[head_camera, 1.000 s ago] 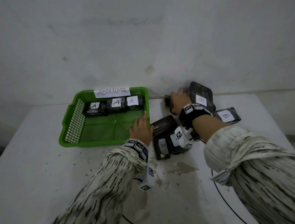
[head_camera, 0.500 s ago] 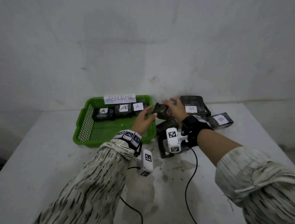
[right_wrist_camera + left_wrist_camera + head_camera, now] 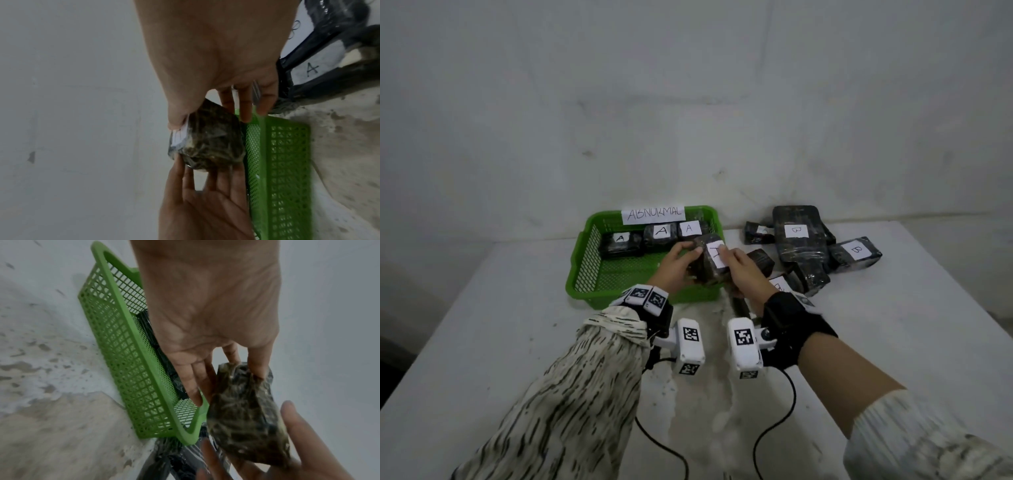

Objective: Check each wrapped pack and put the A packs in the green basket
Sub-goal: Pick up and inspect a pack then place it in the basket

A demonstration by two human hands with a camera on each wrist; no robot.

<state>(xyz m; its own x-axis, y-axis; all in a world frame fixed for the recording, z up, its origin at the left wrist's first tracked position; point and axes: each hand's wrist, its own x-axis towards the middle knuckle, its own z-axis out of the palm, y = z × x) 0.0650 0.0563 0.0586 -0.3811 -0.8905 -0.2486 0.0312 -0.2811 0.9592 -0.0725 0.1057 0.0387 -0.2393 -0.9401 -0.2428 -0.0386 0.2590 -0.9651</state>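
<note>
**Table layout, basket left and loose packs right**

Basket [image 3: 582,274] sits on the table [image 3: 482,325], left of centre, close to the wall behind. ABNORMAL sign [image 3: 653,214] stands on its far rim. Three A packs [image 3: 661,234] lie in a row inside along the far wall. Held pack [image 3: 710,262] is up above the basket's right near corner, left hand [image 3: 674,270] on its left side, right hand [image 3: 743,274] on its right. To the right of the basket, loose packs lie clustered: large B pack [image 3: 796,236] farthest back, small B pack [image 3: 856,253] just right of it, another A pack [image 3: 312,69] nearer, behind the right wrist.
</note>
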